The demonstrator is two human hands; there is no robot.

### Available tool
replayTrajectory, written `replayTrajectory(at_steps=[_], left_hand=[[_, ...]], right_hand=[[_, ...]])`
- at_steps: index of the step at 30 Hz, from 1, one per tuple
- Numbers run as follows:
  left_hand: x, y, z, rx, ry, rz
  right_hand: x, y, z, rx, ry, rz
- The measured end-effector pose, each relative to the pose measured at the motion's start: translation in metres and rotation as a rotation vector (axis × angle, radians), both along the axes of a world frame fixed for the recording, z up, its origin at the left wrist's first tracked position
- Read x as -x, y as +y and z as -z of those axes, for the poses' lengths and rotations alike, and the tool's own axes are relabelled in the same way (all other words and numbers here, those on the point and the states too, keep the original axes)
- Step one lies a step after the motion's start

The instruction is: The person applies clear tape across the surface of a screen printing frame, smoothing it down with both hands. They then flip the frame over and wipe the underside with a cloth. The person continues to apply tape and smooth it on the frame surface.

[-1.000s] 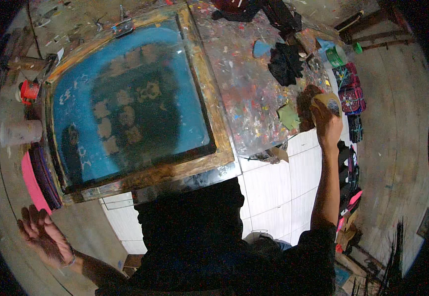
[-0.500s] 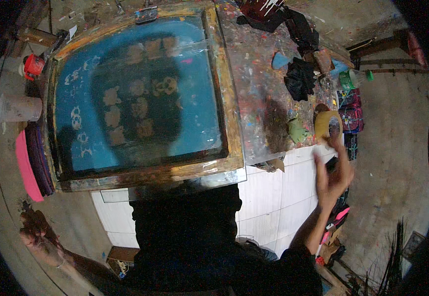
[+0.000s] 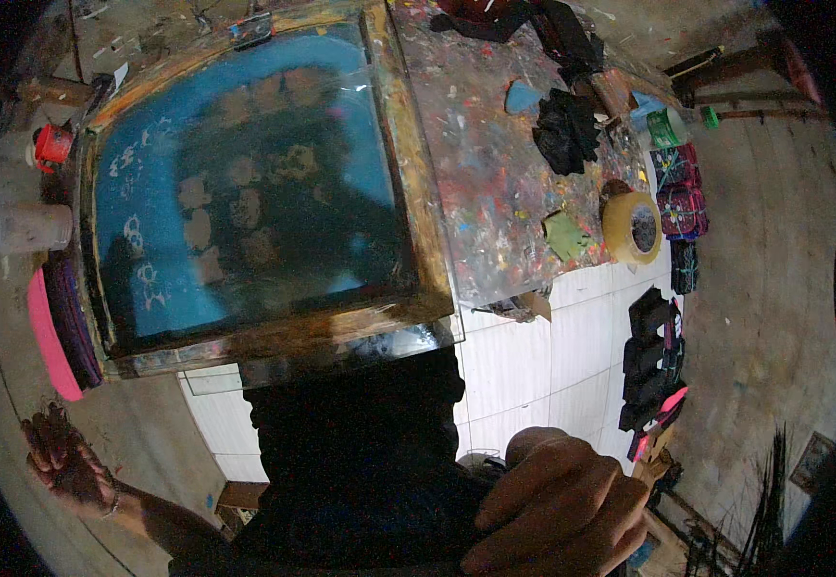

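A wood-framed printing screen (image 3: 341, 202) with blue mesh and a row pattern of small pale shapes lies on the paint-spattered table (image 3: 495, 183). My left hand (image 3: 64, 464) is out at the lower left with its fingers apart, holding nothing, nearest to a pink-edged stack (image 3: 57, 332) beside the table. Close to the camera, my right hand (image 3: 562, 505) is raised in front of my body, its fingers curled closed; whatever they may hold is hidden. A roll of tape (image 3: 631, 228) stands at the table's right edge, away from both hands.
A crumpled black cloth (image 3: 567, 132) and a green scrap (image 3: 570, 236) lie right of the screen. Beyond the edge are a green-capped plastic bottle (image 3: 673, 125) and several dark bundles (image 3: 682, 212). On the left stand a translucent cup (image 3: 33, 228) and a red container (image 3: 54, 143).
My right hand has moved away from the tape roll, back toward my body and the camera, and its fingers have closed. My left hand has shifted slightly outward. The view has turned a little.
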State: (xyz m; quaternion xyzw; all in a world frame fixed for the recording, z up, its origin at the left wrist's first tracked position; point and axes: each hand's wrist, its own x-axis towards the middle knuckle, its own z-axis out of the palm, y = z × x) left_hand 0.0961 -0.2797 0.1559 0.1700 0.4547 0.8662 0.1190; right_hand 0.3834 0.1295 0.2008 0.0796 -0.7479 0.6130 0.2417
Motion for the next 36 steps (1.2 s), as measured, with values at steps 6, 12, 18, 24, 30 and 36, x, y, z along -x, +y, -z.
replayTrajectory(at_steps=[6, 12, 18, 24, 30, 36], left_hand=[[0.033, -0.02, 0.006, -0.098, -0.384, 0.239], [0.026, 0.018, 0.048, 0.691, 0.18, -0.02], [0.003, 0.147, 0.091, 1.015, 0.047, 0.112], [0.006, 0.14, 0.122, 1.066, 0.102, 0.205], [0.012, 0.135, 0.136, 1.212, 0.49, 0.151], [0.008, 0.142, 0.134, 1.287, 0.394, 0.201]], right_hand=[[0.004, 0.001, 0.004, 0.084, -0.007, -0.03], [0.009, 0.001, 0.041, 0.221, -0.286, 0.368], [0.05, 0.016, 0.127, 0.354, -0.633, 0.811], [0.064, 0.011, 0.142, 0.138, -0.659, 0.828], [0.065, 0.021, 0.162, -0.061, -0.632, 0.639], [0.067, 0.023, 0.156, -0.443, -0.641, 0.524]])
